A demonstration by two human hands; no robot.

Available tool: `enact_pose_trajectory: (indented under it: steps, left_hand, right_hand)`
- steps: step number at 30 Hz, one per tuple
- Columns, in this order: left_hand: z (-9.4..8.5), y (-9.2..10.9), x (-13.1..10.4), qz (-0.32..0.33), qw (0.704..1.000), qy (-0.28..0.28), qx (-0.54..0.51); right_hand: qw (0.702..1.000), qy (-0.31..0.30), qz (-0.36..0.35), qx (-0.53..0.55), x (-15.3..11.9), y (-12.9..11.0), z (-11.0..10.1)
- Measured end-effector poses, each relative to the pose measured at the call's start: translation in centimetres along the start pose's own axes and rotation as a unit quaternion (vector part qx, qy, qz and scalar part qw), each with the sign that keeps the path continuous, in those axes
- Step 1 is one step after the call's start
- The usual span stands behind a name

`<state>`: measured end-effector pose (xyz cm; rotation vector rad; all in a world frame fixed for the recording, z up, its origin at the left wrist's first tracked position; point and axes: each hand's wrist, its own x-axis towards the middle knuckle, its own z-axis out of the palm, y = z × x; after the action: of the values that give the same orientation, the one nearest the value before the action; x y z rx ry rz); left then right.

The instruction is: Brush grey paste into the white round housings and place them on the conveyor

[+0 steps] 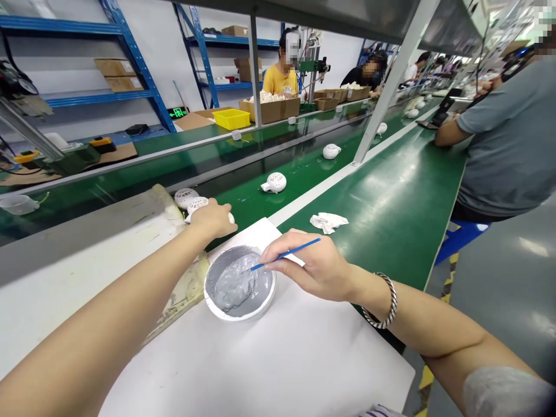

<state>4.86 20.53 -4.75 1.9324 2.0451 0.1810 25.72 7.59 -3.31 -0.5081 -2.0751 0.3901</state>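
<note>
My left hand (214, 219) reaches over the conveyor, its fingers curled round a white slotted plastic housing (197, 204) that it partly hides. A similar round housing (185, 197) lies just behind it. In my right hand (310, 263) a thin blue stick (299, 248) is pinched between thumb and fingers. The stick's lower end dips into grey paste (234, 284) in a white bowl (238, 317). That bowl stands on a white board (260, 370) in front of me.
More white housings (277, 182) lie along the green conveyor (304, 174). A crumpled tissue (329, 222) is on the green bench. A metal post (391, 87) rises beside the belt. One co-worker (512, 127) sits at right; another (280, 78) is across, near a yellow bin (232, 119).
</note>
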Motion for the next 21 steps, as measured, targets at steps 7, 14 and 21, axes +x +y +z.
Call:
enact_pose_trajectory:
  steps: [7, 14, 21]
  left_hand:
    - [-3.3, -4.8, -4.7, -0.005, 0.851, 0.084, -0.518]
    - [-4.3, -7.0, -10.8, 0.027, 0.617, 0.133, -0.775]
    - [-2.6, -8.0, -13.0, 0.069, 0.666, 0.153, -0.727]
  right_hand:
    - [1.0, -0.006, 0.021, -0.004, 0.0, 0.4, 0.8]
    - [0.99, -0.025, 0.114, 0.08, 0.2, 0.1, 1.3]
    - [0.902, 0.057, 0.317, 0.287, 0.6, 0.9, 1.5]
